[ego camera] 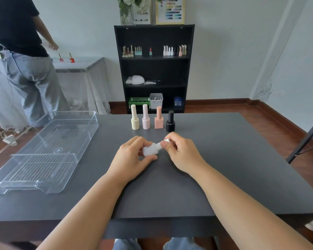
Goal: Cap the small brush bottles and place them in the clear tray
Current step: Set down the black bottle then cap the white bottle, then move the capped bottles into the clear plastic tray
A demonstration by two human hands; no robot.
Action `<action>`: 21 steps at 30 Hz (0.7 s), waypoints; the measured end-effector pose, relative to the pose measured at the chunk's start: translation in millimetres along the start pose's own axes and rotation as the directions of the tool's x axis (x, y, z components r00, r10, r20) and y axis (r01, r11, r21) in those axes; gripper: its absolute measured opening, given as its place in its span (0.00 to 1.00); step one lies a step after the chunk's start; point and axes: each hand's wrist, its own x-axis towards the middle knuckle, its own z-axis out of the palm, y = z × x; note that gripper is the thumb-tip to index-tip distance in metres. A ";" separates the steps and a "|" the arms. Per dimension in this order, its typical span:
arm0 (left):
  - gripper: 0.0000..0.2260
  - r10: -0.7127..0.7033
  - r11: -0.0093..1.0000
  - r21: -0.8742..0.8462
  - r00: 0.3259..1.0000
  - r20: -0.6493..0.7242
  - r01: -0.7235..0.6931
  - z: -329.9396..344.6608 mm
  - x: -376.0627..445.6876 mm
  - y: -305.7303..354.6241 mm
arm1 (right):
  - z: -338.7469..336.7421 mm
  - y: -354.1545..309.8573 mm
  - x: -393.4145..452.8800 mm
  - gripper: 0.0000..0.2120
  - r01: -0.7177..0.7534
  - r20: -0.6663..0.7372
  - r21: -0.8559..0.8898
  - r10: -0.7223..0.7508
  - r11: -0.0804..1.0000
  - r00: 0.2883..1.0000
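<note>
the clear tray (43,150) lies at the left of the dark desk (224,168), open side up, with nothing in it. to its right, at the far middle of the desk, four capped bottles stand upright in a row: the cream bottle (135,117), the pale pink bottle (146,117), the peach bottle (159,118) and the black bottle (170,121), each just beside the next and not touching.

nearer than the row, the left hand (132,159) has its grip closed round the body of the white bottle (150,149), thumb on the near side and fingers curled over the far side, the bottle tilted with its neck pointing right and slightly far. the right hand (182,152) has a narrow grip, thumb and forefinger pinched on the white cap (164,142), which sits at the bottle's neck. whether the cap is fully seated cannot be told; the fingers hide the joint.

both forearms reach in from the near edge and converge at mid-desk, wrists low, the hands apparently resting on or just above the surface.

the step in hand looks like closing this bottle. to do it well, the left hand should keep the body from turning while the right keeps the cap in line with the neck and twists until it stops, without forcing a crooked thread. then the bottle can go left into the tray, set down so it does not roll on the ribbed floor.
</note>
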 end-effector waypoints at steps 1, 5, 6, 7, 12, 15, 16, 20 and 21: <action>0.14 0.002 1.000 0.004 1.000 -0.017 -0.002 0.9 0.9 1.1 | 0.7 -0.8 0.4 0.08 -0.023 -0.004 0.028 0.023 0.999 1.000; 0.16 -0.086 0.995 -0.060 0.996 -0.039 0.083 3.9 7.2 10.6 | -1.2 -10.0 6.8 0.06 -0.113 -0.047 0.418 0.146 0.901 0.988; 0.18 -0.096 0.994 -0.051 0.995 -0.032 0.095 4.4 8.8 11.8 | -4.7 -10.3 11.3 0.06 -0.107 -0.083 0.441 0.159 0.891 0.984; 0.19 -0.101 0.994 -0.043 0.994 -0.029 0.100 4.2 10.2 11.8 | -9.4 -8.7 16.8 0.06 -0.095 -0.129 0.418 0.162 0.904 0.978; 0.14 -0.183 0.983 -0.047 0.973 -0.142 0.178 -8.3 26.2 1.9 | -31.9 0.5 47.8 0.04 -0.109 -0.213 0.082 0.124 0.991 0.969; 0.10 -0.211 0.977 -0.026 0.960 -0.184 0.210 -16.1 42.8 -6.1 | -31.6 4.9 60.4 0.05 -0.141 -0.030 -0.153 0.138 0.978 0.990; 0.10 -0.217 0.976 -0.025 0.956 -0.198 0.217 -19.2 48.8 -8.1 | -30.4 5.9 62.4 0.05 -0.159 0.002 -0.169 0.161 0.973 0.987; 0.10 -0.258 0.965 -0.021 0.937 -0.234 0.261 -32.4 73.7 -17.5 | -30.7 4.6 66.2 0.14 -0.151 -0.022 -0.167 0.150 0.974 0.988; 0.11 -0.271 0.961 -0.017 0.933 -0.236 0.275 -35.3 79.6 -19.9 | -31.9 1.8 68.9 0.18 -0.106 -0.074 -0.162 0.095 0.981 0.993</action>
